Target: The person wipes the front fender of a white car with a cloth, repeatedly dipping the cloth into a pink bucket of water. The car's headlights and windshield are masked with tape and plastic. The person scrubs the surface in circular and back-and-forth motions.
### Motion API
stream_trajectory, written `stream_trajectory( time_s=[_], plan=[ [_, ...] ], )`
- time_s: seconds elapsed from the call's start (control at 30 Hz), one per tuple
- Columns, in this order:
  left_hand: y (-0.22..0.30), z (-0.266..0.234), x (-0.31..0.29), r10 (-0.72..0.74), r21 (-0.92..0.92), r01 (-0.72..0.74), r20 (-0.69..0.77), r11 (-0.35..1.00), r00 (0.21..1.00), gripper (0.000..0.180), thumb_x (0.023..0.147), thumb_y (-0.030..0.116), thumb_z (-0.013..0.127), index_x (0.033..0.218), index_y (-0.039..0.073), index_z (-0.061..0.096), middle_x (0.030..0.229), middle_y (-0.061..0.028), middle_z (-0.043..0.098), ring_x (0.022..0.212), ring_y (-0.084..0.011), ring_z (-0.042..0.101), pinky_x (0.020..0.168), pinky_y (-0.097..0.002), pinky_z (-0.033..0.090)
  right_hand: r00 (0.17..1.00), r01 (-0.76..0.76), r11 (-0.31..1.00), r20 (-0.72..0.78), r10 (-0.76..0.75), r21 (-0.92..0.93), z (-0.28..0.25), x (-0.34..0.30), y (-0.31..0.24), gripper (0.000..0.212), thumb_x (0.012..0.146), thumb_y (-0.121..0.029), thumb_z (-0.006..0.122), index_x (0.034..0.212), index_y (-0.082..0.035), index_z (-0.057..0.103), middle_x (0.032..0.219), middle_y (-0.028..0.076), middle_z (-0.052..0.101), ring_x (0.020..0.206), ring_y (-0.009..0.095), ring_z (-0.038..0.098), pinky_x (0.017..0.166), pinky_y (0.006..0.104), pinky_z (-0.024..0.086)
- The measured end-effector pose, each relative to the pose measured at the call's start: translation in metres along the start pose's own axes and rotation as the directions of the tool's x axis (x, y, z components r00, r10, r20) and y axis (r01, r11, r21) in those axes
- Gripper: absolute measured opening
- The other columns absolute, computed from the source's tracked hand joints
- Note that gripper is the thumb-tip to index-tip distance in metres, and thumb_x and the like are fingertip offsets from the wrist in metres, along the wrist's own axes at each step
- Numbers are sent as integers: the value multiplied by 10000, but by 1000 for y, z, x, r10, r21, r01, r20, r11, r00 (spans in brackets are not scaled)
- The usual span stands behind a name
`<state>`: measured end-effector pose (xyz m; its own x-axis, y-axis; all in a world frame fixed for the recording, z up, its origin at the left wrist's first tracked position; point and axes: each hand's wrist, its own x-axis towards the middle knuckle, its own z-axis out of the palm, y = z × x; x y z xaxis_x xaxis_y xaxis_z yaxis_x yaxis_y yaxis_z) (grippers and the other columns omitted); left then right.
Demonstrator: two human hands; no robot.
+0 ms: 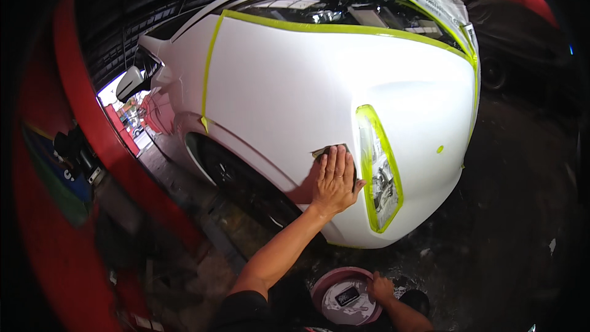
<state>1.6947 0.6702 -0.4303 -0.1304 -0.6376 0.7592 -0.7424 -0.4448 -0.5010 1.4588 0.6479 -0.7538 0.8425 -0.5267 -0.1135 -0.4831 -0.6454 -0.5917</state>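
Observation:
My left hand [337, 179] lies with long fingers pressed over a dark folded sheet, apparently sandpaper [321, 152], on the white rear side panel [276, 86] of a car. Its thumb points toward the taped tail light [385, 190], which is covered with printed paper and edged in yellow-green tape. Below, my right hand [382, 289] is closed at the rim of a round pink basin [318, 289]. Cloudy whitish liquid fills the basin, and a dark rectangular block [347, 296] sits in it.
Yellow-green masking tape [211, 67] borders the panel and the rear window [319, 9]. A dark wheel [246, 187] sits under the arch to the left. Red posts [98, 117] stand at left. The dark floor [491, 258] looks wet.

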Motion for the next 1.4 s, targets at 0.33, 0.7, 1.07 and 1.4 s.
stream_trajectory(
  time_s=[0.33, 0.7, 1.07, 1.4],
  plan=[
    [-16, -23, 61, -74, -62, 74, 8, 995, 997, 793, 960, 548, 308, 1398, -113, 305, 1487, -296, 254, 1415, -406, 197, 1166, -491, 122, 1000, -16, 1000, 14, 16, -9, -12, -2, -6, 356, 886, -356, 534, 982, -13, 533, 783, 290, 649, 752, 480, 645, 706, 566, 507],
    [-66, -55, 127, -84, -261, 39, -161, 964, 983, 706, 925, 386, 505, 1397, -104, 315, 1479, -272, 289, 1394, -408, 246, 1164, -498, 126, 1000, -7, 991, 13, 9, -134, -6, 2, 7, 356, 897, -346, 517, 1002, -6, 523, 802, 271, 661, 765, 473, 652, 695, 564, 513],
    [-137, -63, 179, -361, -259, 303, -222, 917, 905, 697, 941, 418, 441, 1385, -108, 330, 1470, -282, 297, 1383, -402, 261, 1166, -452, 159, 998, -61, 994, -24, 59, -95, -4, 8, 3, 391, 881, -389, 547, 984, -12, 544, 776, 288, 652, 748, 472, 651, 679, 595, 501],
    [-122, -66, 170, -202, -206, 165, -174, 964, 964, 649, 961, 404, 367, 1398, -76, 343, 1478, -254, 308, 1413, -360, 230, 1157, -455, 164, 998, -54, 994, 12, 55, -97, 2, 7, 3, 390, 897, -388, 519, 1030, -22, 535, 799, 267, 663, 778, 466, 656, 704, 566, 512]
  ],
)
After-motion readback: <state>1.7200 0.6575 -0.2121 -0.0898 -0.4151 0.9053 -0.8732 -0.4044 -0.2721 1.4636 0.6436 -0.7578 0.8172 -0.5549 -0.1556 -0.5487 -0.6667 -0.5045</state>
